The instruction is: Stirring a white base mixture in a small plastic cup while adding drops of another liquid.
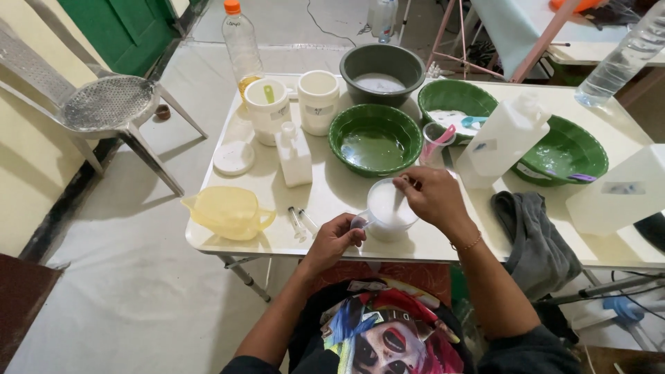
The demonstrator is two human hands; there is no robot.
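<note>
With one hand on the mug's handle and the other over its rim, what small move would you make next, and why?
Probably keep stirring gently. The left hand pinches the handle of the white mug, steadying it, while the right hand holds a thin stirrer at its rim over a white mixture. The mug stands near the table edge, so small, slow circles seem safest.

Left hand (337,239), right hand (433,197) pinched.
</note>
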